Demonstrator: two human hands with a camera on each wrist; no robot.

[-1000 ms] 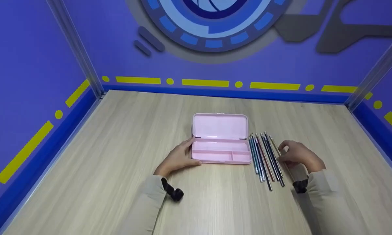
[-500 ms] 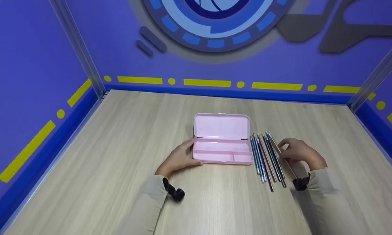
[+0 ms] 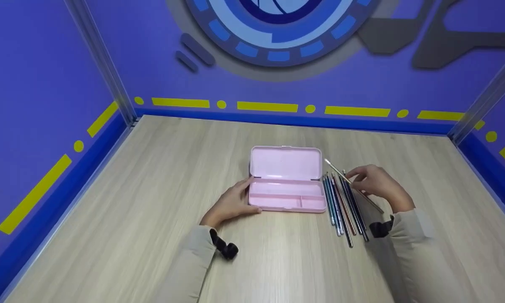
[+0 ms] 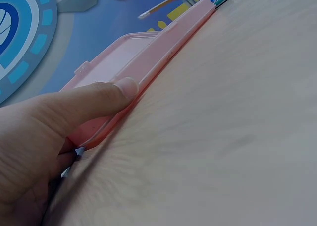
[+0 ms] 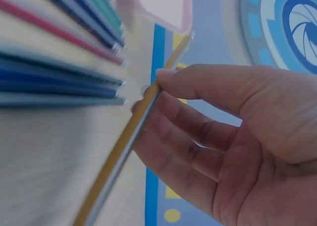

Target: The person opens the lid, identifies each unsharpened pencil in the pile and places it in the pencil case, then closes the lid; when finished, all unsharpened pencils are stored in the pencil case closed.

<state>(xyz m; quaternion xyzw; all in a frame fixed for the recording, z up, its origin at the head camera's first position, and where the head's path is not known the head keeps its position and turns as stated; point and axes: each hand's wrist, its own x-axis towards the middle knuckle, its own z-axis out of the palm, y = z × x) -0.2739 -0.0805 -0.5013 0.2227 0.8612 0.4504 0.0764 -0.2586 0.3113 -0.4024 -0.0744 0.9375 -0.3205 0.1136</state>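
Note:
A pink pencil case (image 3: 285,162) lies open on the table, its lid tipped back and its divided tray with nothing in it. My left hand (image 3: 230,203) grips the case's left end, the thumb (image 4: 94,101) along the front wall. Over the right-hand side my right hand (image 3: 377,184) pinches a yellow-gold pencil (image 5: 118,154) between thumb and fingers. That pencil slants up off the table, its tip toward the case's lid. Beneath it, several pencils (image 3: 339,206) in teal, dark blue, red and black lie side by side, right of the case.
The light wooden table (image 3: 151,176) is walled by blue-purple panels (image 3: 122,67) at the back and sides. Black wrist-camera straps (image 3: 223,246) sit on both sleeves.
My right hand has lifted the yellow-gold pencil from the right end of the row and turned it toward the case, moving slightly left and away from me. My left hand stays put.

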